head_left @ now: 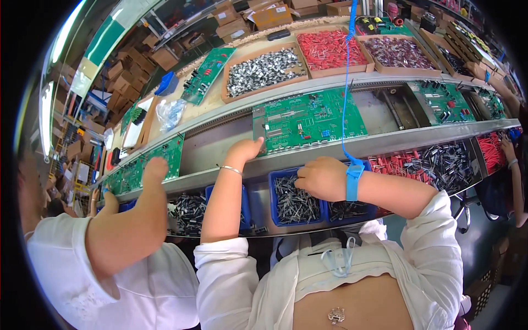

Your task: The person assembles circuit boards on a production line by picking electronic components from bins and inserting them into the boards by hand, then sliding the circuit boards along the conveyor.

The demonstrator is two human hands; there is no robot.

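A large green circuit board (308, 118) lies on the conveyor rail in front of me. My left hand (245, 149) rests with curled fingers at the board's lower left corner, touching its edge; a thin bracelet circles that wrist. My right hand (318, 179) reaches down into a blue bin (273, 206) of small dark components (294, 204), fingers curled among them, fingertips hidden. A blue wrist strap (353, 181) sits on my right wrist, and its coiled blue cord (346, 82) runs up across the board.
A co-worker's arm (140, 209) at left reaches to another green board (165, 157). Cardboard trays hold silver parts (264, 69), red parts (330, 48) and dark red parts (397, 52). A further board (443, 102) lies right. Another person's hand (507, 149) shows at far right.
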